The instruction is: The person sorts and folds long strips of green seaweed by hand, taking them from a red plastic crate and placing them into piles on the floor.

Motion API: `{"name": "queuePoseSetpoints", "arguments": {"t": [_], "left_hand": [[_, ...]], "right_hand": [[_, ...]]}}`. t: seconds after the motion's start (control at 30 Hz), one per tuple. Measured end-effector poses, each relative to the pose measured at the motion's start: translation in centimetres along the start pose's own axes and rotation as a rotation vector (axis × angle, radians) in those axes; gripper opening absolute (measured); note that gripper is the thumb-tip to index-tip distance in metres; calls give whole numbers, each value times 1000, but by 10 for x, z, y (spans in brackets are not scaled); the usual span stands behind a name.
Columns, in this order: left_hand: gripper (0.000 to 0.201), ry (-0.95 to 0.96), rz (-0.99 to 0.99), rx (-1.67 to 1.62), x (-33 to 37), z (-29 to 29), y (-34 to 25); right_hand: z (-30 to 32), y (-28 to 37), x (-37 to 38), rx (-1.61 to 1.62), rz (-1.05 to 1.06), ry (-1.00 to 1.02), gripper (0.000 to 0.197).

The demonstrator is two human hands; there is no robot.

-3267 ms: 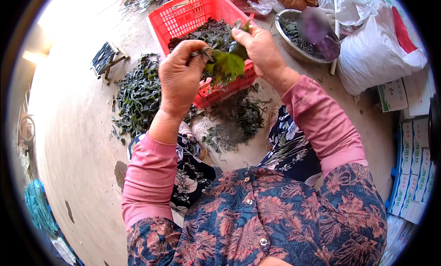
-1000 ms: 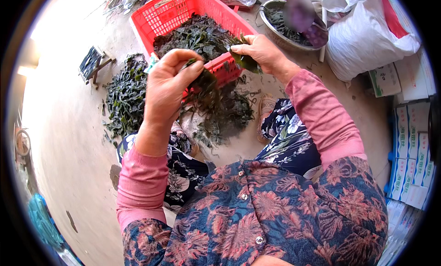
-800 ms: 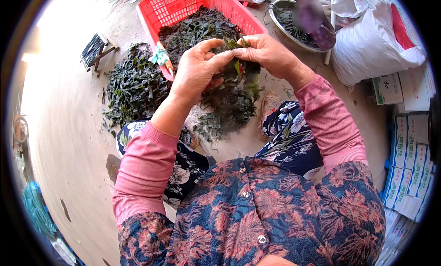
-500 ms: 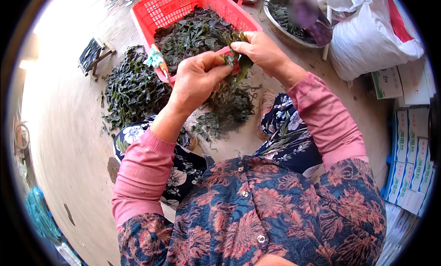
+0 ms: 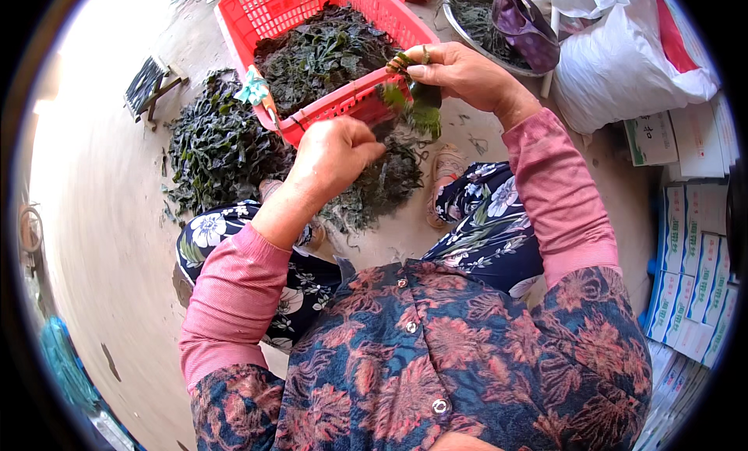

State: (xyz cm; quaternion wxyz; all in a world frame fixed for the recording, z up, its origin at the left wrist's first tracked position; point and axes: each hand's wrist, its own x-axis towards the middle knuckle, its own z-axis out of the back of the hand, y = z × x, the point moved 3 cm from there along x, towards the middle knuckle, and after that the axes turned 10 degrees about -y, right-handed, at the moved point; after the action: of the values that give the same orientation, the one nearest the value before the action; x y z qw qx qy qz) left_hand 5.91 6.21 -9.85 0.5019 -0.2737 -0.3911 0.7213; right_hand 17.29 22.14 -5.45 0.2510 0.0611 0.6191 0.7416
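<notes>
My right hand [image 5: 477, 79] grips a dark green strip of seaweed [image 5: 425, 118], which hangs below its fingers near the basket's front corner. Lower and to the left, my left hand [image 5: 331, 155] is closed, fingers curled toward the thumb; whether anything is pinched there is hidden. Beyond both hands stands a red plastic basket [image 5: 230, 26] partly filled with seaweed [image 5: 331, 50]. A smaller heap of seaweed [image 5: 386, 174] lies on the floor between my feet, partly behind my left hand. Left of the basket is a larger seaweed pile [image 5: 214, 147].
A small folding stool [image 5: 152, 89] stands at the far left. At the far right are a metal basin [image 5: 460, 34] with dark strands, a purple cloth item [image 5: 523, 32] over its edge, and a white sack [image 5: 623, 69]. Stacked cartons [image 5: 689, 264] line the right side.
My hands have come apart. The left has dropped away from the seaweed toward the lower left, while the right has shifted right, still holding the strip.
</notes>
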Motion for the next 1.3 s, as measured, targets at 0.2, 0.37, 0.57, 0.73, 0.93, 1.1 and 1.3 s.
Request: {"name": "queuePoseSetpoints", "arguments": {"t": [0.2, 0.37, 0.57, 0.73, 0.93, 1.1, 1.3], "left_hand": [[35, -318, 27, -813, 15, 8, -23], [31, -49, 212, -904, 21, 10, -24], [14, -61, 308, -1016, 28, 9, -15], [18, -159, 232, -1059, 31, 10, -21], [33, 49, 192, -989, 34, 9, -27], [35, 216, 84, -869, 25, 1, -31], [30, 282, 260, -852, 17, -17, -13]], "right_hand": [[-15, 17, -6, 41, 44, 122, 30], [-24, 19, -2, -56, 18, 44, 30], [-33, 36, -3, -128, 138, -56, 28], [-26, 29, 5, -188, 205, -117, 27], [-14, 31, 8, 623, 77, -163, 22], [-2, 40, 12, 922, 104, -270, 12], [19, 28, 12, 1075, 113, -395, 12]]}}
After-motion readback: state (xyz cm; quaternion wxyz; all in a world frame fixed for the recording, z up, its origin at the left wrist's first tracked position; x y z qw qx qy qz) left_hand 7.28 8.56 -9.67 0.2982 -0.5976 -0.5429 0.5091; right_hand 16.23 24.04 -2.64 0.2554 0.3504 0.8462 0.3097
